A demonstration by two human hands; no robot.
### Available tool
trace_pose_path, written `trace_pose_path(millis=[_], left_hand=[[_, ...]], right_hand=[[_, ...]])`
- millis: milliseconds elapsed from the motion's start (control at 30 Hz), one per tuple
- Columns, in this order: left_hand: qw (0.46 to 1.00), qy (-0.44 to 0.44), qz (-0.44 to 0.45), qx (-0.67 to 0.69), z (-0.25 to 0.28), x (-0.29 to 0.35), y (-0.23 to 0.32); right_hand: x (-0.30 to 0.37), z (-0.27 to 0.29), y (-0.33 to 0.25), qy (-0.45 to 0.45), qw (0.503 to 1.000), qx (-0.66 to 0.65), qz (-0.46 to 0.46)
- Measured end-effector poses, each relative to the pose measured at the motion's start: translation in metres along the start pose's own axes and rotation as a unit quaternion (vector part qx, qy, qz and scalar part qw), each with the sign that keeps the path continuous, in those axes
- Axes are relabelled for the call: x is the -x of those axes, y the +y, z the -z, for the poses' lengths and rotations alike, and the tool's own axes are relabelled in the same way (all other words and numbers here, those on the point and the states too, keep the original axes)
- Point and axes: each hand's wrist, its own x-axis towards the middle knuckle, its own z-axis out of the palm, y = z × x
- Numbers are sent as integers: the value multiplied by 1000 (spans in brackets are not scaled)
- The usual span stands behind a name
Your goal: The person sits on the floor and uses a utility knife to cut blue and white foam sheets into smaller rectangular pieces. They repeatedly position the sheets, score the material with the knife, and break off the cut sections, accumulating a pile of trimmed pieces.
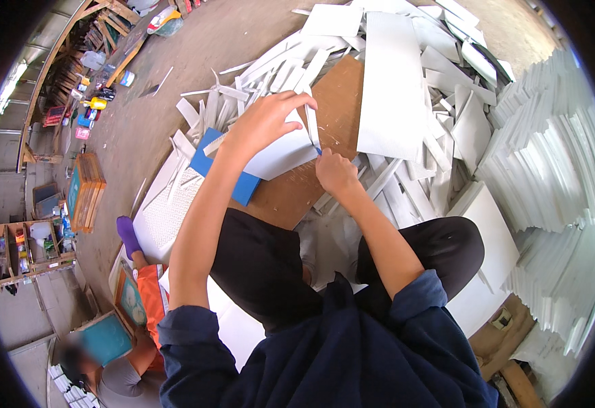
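My left hand (267,124) reaches over a white foam sheet (282,154), its fingers bent and its thumb apart from the index finger. The index fingertip is beside a narrow white strip (312,122) along the sheet's right edge. Closed in a fist, my right hand (337,171) grips a small blue cutter (318,151) at the strip's near end; most of it is hidden in the fingers. Beneath the sheet lies a brown board (342,88). A blue panel (245,188) shows at the sheet's lower left.
White offcuts (291,68) heap around the board, with a long ribbed white panel (390,81) on its right. Tall stacks of white sheets (549,149) rise at right. Another person (124,374) sits at lower left beside framed boards (87,192). Bottles (95,103) stand farther off.
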Motion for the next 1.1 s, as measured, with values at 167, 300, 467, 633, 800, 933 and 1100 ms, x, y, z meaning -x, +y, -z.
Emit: trace_pose_path(millis=[167,300,467,633,800,933,1100], left_hand=[[1000,4,1,-11,-4,1,4],[1000,11,-9,-7,-3,1,4],[1000,7,-12,-23,-4,0,6],[998,18,-27,-49,-8,7,7],[997,38,-40,-46,-6,4,3],[998,40,-39,-38,-6,5,3],[998,38,-27,-29,-6,4,-2]], right_hand=[[-9,0,-2,-59,997,30,-31],[-16,-13,5,-43,999,-1,-23],[-26,-23,9,-50,998,-11,-37],[-16,0,2,-95,995,12,-38],[-11,0,5,-93,994,-5,-58],[-10,-3,3,-97,993,3,-66],[-21,-18,2,-78,995,13,-57]])
